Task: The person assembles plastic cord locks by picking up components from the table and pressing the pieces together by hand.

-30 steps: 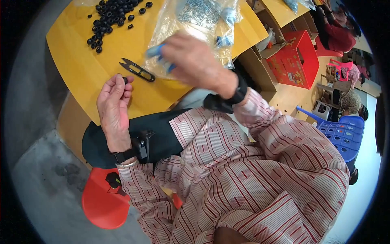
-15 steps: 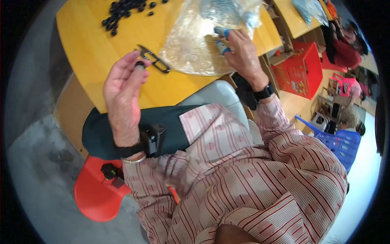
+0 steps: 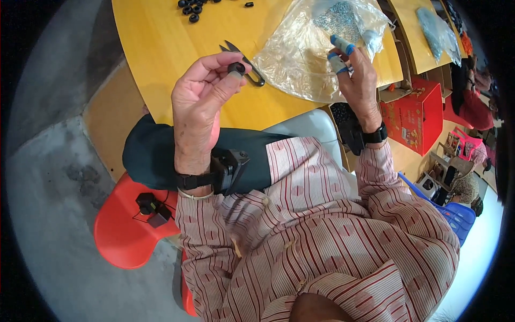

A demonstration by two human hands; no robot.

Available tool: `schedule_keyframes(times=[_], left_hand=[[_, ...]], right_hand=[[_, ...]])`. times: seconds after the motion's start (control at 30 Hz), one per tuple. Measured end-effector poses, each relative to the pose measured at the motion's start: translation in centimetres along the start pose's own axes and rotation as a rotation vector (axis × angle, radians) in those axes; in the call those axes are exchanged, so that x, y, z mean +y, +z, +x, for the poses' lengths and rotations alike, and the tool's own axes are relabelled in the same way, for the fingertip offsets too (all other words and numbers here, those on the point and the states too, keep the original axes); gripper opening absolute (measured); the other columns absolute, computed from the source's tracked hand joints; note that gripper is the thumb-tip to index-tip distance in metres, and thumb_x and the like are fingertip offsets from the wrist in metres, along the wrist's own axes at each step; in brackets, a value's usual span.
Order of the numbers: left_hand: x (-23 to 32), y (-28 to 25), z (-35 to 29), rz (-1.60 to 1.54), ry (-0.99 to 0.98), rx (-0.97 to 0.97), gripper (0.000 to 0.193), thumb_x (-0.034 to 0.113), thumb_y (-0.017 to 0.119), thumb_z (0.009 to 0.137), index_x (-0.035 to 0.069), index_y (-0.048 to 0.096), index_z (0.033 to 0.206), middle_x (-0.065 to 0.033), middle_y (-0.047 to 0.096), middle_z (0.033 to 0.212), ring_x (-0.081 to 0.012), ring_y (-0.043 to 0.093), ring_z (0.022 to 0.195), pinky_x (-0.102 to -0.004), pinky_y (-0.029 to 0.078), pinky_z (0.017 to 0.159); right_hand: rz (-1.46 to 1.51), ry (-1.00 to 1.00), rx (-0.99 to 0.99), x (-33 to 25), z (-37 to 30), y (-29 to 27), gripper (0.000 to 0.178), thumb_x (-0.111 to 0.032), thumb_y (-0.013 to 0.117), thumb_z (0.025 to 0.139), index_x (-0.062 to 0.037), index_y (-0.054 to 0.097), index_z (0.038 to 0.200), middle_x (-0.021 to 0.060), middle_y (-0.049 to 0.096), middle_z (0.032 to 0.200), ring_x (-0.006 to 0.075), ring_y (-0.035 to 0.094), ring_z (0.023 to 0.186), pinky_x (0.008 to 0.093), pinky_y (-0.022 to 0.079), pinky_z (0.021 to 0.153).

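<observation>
Between the thumb and forefinger of my left hand (image 3: 201, 102) is a small black ring-shaped piece (image 3: 236, 67), its hole showing. Just beyond that hand, a pair of thread snips (image 3: 256, 74) lies on the yellow table (image 3: 155, 70), partly covered by the fingers. My right hand (image 3: 358, 80) hovers at the edge of a clear plastic bag (image 3: 292, 64). Blue-and-pale wraps cover its thumb and forefinger, which are apart with nothing visible between them. Many small shiny bluish pieces (image 3: 340, 21) lie in or on the bag.
Loose black pieces (image 3: 194, 17) like the held one lie at the table's far left. A red box (image 3: 416, 115) stands to the right, near a blue plastic chair (image 3: 456, 214). On a red stool (image 3: 123, 231) at lower left sits a small black device (image 3: 153, 209). Other people are at far right.
The view has shifted, so the table and both hands appear farther right. My left hand has turned, showing the black piece's hole. My right hand's fingers have moved up off the bag.
</observation>
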State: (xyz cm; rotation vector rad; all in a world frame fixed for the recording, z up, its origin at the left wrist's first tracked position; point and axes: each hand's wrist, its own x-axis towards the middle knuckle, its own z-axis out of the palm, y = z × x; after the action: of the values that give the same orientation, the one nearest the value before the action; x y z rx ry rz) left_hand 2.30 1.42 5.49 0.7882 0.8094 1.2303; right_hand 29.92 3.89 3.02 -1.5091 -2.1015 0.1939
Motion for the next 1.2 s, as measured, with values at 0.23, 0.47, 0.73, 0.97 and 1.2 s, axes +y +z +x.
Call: schedule_keyframes(times=[0.23,0.47,0.73,0.97,1.2], left_hand=[[-0.7,-0.5,-0.1,0.012,-0.017,-0.035,0.027,0.003,0.057,0.087,-0.005,0.057,0.112,-0.0112,0.063,0.101,-0.011,0.058,0.085,-0.0223,0.044,0.076],[-1.0,0.0,-0.1,0.077,-0.017,0.002,0.026,0.003,0.058,0.086,-0.004,0.059,0.111,-0.0091,0.064,0.104,-0.009,0.056,0.084,-0.0211,0.044,0.075],[-0.9,0.1,-0.2,0.096,-0.033,0.021,0.026,-0.001,0.058,0.084,-0.004,0.06,0.11,-0.0084,0.063,0.101,-0.01,0.057,0.086,-0.0215,0.045,0.079],[-1.0,0.1,-0.1,0.079,-0.039,0.019,0.026,-0.002,0.058,0.084,-0.004,0.06,0.109,-0.008,0.063,0.099,-0.0107,0.057,0.086,-0.0217,0.045,0.079],[-1.0,-0.6,0.1,-0.115,-0.097,0.004,0.024,0.003,0.057,0.088,-0.003,0.058,0.111,-0.0088,0.064,0.098,-0.0106,0.059,0.084,-0.0204,0.046,0.077]], right_hand=[[0.504,-0.142,-0.056,-7.0,3.2,-1.0,0.043,0.001,0.064,0.079,-0.0048,0.053,0.12,0.0059,0.063,0.086,0.0166,0.059,0.074,0.0275,0.049,0.068],[0.349,-0.376,-0.116,-9.3,4.9,-0.8,0.031,0.003,0.065,0.067,-0.0025,0.049,0.094,0.0066,0.062,0.083,0.0275,0.057,0.076,0.0371,0.049,0.064],[0.286,-0.412,-0.144,-9.4,4.8,-0.3,0.036,0.006,0.061,0.06,-0.0014,0.049,0.093,0.0101,0.056,0.076,0.0305,0.055,0.075,0.0388,0.048,0.064],[0.131,-0.538,-0.138,-8.9,5.0,0.5,0.053,-0.001,0.068,0.071,-0.0048,0.049,0.121,0.0043,0.063,0.086,0.0209,0.059,0.07,0.0313,0.052,0.064],[0.378,-0.431,-0.002,-11.4,5.7,-1.3,0.044,-0.003,0.069,0.074,-0.0045,0.056,0.116,0.0056,0.065,0.087,0.0178,0.059,0.072,0.0278,0.048,0.065]])
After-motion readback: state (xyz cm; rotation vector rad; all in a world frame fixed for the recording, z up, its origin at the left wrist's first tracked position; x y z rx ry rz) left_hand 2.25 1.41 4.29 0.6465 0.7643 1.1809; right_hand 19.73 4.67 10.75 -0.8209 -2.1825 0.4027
